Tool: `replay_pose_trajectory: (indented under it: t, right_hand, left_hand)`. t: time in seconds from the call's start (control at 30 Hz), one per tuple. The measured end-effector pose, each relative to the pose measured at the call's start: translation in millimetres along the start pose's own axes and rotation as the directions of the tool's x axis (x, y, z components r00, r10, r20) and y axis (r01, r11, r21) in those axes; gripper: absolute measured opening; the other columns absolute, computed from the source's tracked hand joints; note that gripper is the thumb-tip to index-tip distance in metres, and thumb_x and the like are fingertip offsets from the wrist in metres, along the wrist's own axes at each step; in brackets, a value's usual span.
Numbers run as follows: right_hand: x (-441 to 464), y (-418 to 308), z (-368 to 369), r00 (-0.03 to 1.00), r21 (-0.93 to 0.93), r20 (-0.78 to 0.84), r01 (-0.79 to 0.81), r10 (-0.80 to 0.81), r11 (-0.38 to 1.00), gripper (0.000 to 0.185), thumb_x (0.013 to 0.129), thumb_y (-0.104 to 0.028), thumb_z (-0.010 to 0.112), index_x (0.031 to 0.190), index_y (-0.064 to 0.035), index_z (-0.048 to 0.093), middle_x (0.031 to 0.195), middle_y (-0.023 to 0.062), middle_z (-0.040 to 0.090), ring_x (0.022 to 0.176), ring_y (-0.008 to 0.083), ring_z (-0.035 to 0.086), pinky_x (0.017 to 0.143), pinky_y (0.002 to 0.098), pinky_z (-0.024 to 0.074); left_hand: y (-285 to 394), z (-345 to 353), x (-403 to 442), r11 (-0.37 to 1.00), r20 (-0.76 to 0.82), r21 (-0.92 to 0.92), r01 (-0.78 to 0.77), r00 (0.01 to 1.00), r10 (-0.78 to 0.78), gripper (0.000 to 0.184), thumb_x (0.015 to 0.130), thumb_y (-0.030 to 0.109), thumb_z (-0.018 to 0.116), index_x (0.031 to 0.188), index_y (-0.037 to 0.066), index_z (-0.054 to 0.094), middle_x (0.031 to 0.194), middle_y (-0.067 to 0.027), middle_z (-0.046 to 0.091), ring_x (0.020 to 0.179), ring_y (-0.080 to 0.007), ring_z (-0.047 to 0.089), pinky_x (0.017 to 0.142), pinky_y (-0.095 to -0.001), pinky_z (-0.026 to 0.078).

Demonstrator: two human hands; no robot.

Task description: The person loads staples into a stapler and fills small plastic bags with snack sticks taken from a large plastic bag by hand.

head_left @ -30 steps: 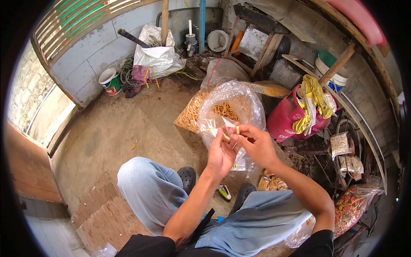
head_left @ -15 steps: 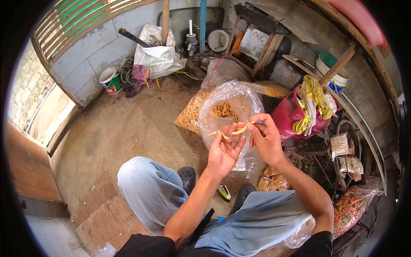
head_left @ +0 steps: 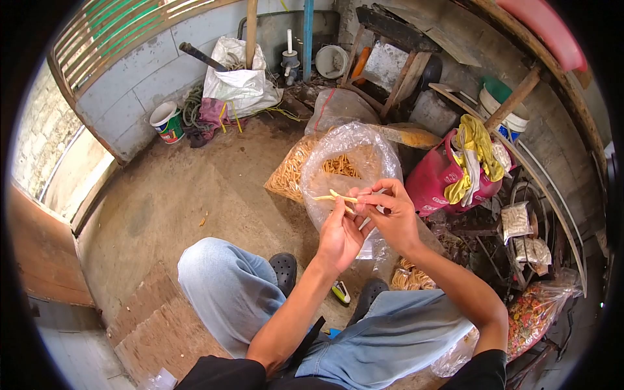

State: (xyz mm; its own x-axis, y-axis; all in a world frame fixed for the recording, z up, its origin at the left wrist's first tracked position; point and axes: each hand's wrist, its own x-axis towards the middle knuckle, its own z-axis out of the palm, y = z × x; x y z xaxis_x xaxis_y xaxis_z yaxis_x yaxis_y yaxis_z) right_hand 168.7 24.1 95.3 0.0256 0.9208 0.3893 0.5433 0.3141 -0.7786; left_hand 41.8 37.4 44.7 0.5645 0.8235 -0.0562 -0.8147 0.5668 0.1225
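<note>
Thin pale-yellow strips (head_left: 335,197) stick out from the fingers of my left hand (head_left: 340,239), which is closed on them between thumb and fingers. My right hand (head_left: 395,218) meets it from the right, its fingers pinched at the right end of a strip; the fingertips partly hide that end. Below and behind both hands stands a large clear plastic bag (head_left: 387,156) with its mouth open, and brown stick-shaped pieces (head_left: 340,166) show inside. Its left part bulges with more such pieces (head_left: 286,170).
Small filled packets (head_left: 412,276) lie by my right knee. A green-and-black cutter (head_left: 340,292) is on the floor between my shoes. To the right are a pink container (head_left: 434,175) with yellow gloves (head_left: 480,153) and a bag of colourful pieces (head_left: 534,318). A small bucket (head_left: 168,122) stands left.
My right hand has moved left to my left hand, bringing its yellow strip beside the one there. A second before, both hands were also close together.
</note>
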Motion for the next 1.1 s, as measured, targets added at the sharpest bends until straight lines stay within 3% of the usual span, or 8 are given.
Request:
replay_pose_trajectory:
  t: [0.23, 0.33, 0.4, 0.53, 0.8, 0.9, 0.97, 1.1]
  right_hand:
    - [1.7, -6.3, 0.6, 0.993, -0.088, 0.111, 0.042, -0.032, 0.995, 0.026, 0.077, -0.007, 0.072, 0.103, -0.0099, 0.071, 0.106, 0.0083, 0.056, 0.092, 0.0168, 0.057, 0.075, 0.0283, 0.0492]
    - [5.5, -12.8, -5.5, 0.971, 0.064, 0.202, -0.143, 0.127, 0.988, 0.026, 0.080, -0.008, 0.070, 0.106, -0.0083, 0.069, 0.107, 0.0091, 0.058, 0.095, 0.0185, 0.059, 0.076, 0.0296, 0.0495]
    - [7.1, -12.1, -9.3, 0.965, -0.022, 0.262, 0.022, -0.015, 1.000, 0.027, 0.082, -0.003, 0.068, 0.109, -0.0065, 0.068, 0.111, 0.0080, 0.056, 0.089, 0.0150, 0.060, 0.073, 0.0254, 0.0492]
    - [5.6, -15.6, -11.0, 0.962, 0.024, 0.248, -0.128, 0.118, 0.991, 0.027, 0.083, 0.000, 0.065, 0.110, -0.0060, 0.067, 0.106, 0.0085, 0.059, 0.081, 0.0125, 0.060, 0.067, 0.0238, 0.0491]
    - [5.0, -7.8, -9.5, 0.995, -0.044, 0.036, 0.090, -0.088, 0.995, 0.025, 0.083, 0.002, 0.064, 0.106, -0.0055, 0.068, 0.094, 0.0074, 0.062, 0.072, 0.0115, 0.057, 0.061, 0.0236, 0.0457]
    - [7.0, -13.8, -13.4, 0.995, -0.064, 0.052, 0.084, -0.081, 0.994, 0.022, 0.082, 0.001, 0.066, 0.102, -0.0060, 0.069, 0.093, 0.0078, 0.062, 0.072, 0.0142, 0.059, 0.062, 0.0251, 0.0473]
    - [5.8, -12.0, -13.7, 0.993, -0.050, 0.081, 0.085, -0.081, 0.995, 0.022, 0.081, 0.001, 0.067, 0.101, -0.0070, 0.070, 0.091, 0.0072, 0.062, 0.071, 0.0140, 0.058, 0.061, 0.0253, 0.0463]
    - [3.8, -11.4, -11.1, 0.993, -0.058, 0.055, 0.107, -0.104, 0.993, 0.021, 0.078, -0.003, 0.071, 0.098, -0.0086, 0.071, 0.088, 0.0061, 0.060, 0.068, 0.0137, 0.054, 0.057, 0.0259, 0.0439]
  left_hand:
    - [-2.6, 6.9, -3.4, 0.986, 0.025, 0.167, -0.025, 0.999, 0.021, 0.045, 0.102, 0.040, 0.028, 0.132, 0.010, 0.042, 0.124, -0.0041, 0.054, 0.115, -0.0146, 0.050, 0.100, -0.0372, 0.040]
    - [0.5, 23.7, -8.2, 0.983, 0.008, 0.184, -0.015, 1.000, 0.014, 0.043, 0.101, 0.042, 0.030, 0.127, 0.010, 0.044, 0.118, -0.0035, 0.055, 0.112, -0.0156, 0.051, 0.096, -0.0374, 0.041]
    - [0.5, 21.6, -7.3, 0.980, -0.004, 0.197, -0.018, 1.000, 0.019, 0.041, 0.100, 0.043, 0.032, 0.123, 0.011, 0.047, 0.112, -0.0024, 0.057, 0.107, -0.0159, 0.053, 0.092, -0.0378, 0.042]
    - [-4.7, 8.8, -4.3, 0.971, 0.028, 0.239, -0.005, 1.000, -0.002, 0.039, 0.100, 0.041, 0.035, 0.118, 0.010, 0.051, 0.111, -0.0041, 0.058, 0.105, -0.0163, 0.054, 0.091, -0.0383, 0.043]
    - [-2.0, 3.7, -2.8, 0.849, -0.025, 0.528, -0.001, 1.000, 0.016, 0.034, 0.099, 0.037, 0.042, 0.115, 0.009, 0.052, 0.111, -0.0057, 0.058, 0.096, -0.0167, 0.057, 0.087, -0.0331, 0.047]
    - [6.9, 0.4, 1.0, 0.941, -0.109, 0.322, -0.100, 0.984, 0.142, 0.035, 0.098, 0.037, 0.043, 0.118, 0.008, 0.050, 0.117, -0.0091, 0.057, 0.101, -0.0189, 0.058, 0.090, -0.0332, 0.049]
    - [16.9, -1.5, 3.7, 0.988, -0.083, -0.052, -0.148, 0.986, 0.143, 0.038, 0.098, 0.037, 0.042, 0.121, 0.007, 0.047, 0.123, -0.0110, 0.055, 0.111, -0.0212, 0.056, 0.095, -0.0369, 0.049]
    - [21.3, -4.1, 6.6, 0.970, -0.183, -0.051, -0.239, 0.957, 0.227, 0.037, 0.101, 0.033, 0.035, 0.127, 0.008, 0.044, 0.132, -0.0105, 0.051, 0.121, -0.0240, 0.051, 0.098, -0.0386, 0.048]
